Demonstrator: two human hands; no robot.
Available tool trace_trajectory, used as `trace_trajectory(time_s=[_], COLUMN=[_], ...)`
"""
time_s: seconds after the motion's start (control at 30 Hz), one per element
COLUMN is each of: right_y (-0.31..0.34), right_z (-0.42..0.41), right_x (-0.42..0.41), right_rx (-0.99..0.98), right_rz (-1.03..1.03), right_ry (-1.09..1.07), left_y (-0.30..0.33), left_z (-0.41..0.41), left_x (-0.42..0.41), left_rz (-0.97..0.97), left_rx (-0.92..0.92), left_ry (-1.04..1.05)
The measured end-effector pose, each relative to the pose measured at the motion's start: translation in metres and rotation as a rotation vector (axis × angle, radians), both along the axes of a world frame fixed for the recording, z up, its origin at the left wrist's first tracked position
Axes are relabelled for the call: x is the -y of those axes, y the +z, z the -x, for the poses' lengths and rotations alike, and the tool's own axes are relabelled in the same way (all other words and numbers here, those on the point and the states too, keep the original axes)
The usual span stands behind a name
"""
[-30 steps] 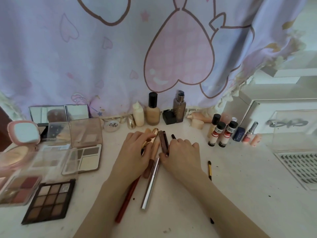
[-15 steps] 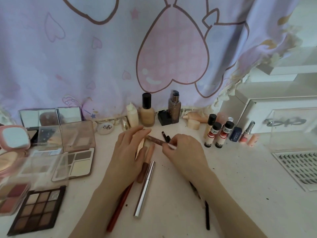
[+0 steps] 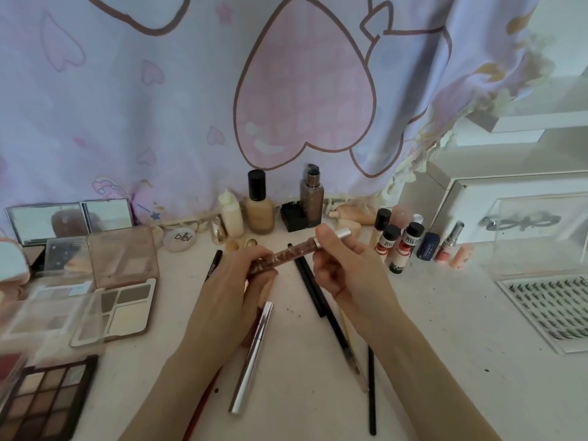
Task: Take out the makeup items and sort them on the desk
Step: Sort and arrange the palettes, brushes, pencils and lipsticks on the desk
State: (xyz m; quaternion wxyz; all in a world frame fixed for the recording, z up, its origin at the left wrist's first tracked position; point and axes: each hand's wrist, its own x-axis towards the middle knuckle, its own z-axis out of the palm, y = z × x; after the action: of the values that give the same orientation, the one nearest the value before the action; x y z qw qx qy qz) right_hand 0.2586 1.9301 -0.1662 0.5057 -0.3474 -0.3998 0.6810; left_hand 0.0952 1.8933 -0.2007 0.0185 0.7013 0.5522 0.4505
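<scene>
Mid-frame above the desk (image 3: 445, 361) | we are gripping the brown tube (image 3: 288, 256) with left hand (image 3: 229, 291) and right hand (image 3: 346, 272) | sorting pens | next probably needing a lay-down beside the silver tube (image 3: 251, 356)

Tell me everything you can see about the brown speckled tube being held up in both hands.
The brown speckled tube is a slim clear stick, seemingly plastic, with patchy reddish-brown content inside and a shiny silver cap at its upper right end. It is lifted off the desk, tilted so the capped end sits higher. The left hand grips its lower end; the right hand pinches it near the cap. The cap looks fitted on. No label is readable.
</scene>
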Motion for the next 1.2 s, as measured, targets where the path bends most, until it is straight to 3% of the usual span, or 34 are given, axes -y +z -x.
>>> trace_trajectory(time_s=[0.13, 0.33, 0.5, 0.7, 0.87, 1.07, 1.2], right_y=[-0.005, -0.006, -0.007, -0.008, -0.008, -0.008, -0.009], right_z=[0.0, -0.001, -0.001, 0.001, 0.002, 0.0, 0.002], right_x=[-0.002, -0.002, -0.004, -0.004, -0.003, -0.006, -0.005], right_rx=[0.068, 0.141, 0.159, 0.126, 0.182, 0.071, 0.162], right_rz=[-0.037, -0.255, -0.225, -0.164, -0.094, -0.076, -0.107], right_ry=[-0.101, -0.053, -0.075, -0.05, -0.097, -0.124, -0.128], left_y=[0.001, 0.004, 0.004, 0.006, 0.002, 0.005, 0.005], left_z=[-0.002, 0.002, 0.0, 0.002, 0.001, -0.001, 0.0], left_x=[0.001, 0.002, 0.009, 0.009, 0.011, 0.01, 0.013], left_rz=[0.046, 0.059, 0.152, 0.152, 0.194, 0.189, 0.237], left_rx=[-0.016, 0.03, 0.141, 0.07, 0.183, 0.077, 0.173], left_ry=[-0.051, -0.023, -0.062, -0.013, -0.03, -0.031, -0.069])
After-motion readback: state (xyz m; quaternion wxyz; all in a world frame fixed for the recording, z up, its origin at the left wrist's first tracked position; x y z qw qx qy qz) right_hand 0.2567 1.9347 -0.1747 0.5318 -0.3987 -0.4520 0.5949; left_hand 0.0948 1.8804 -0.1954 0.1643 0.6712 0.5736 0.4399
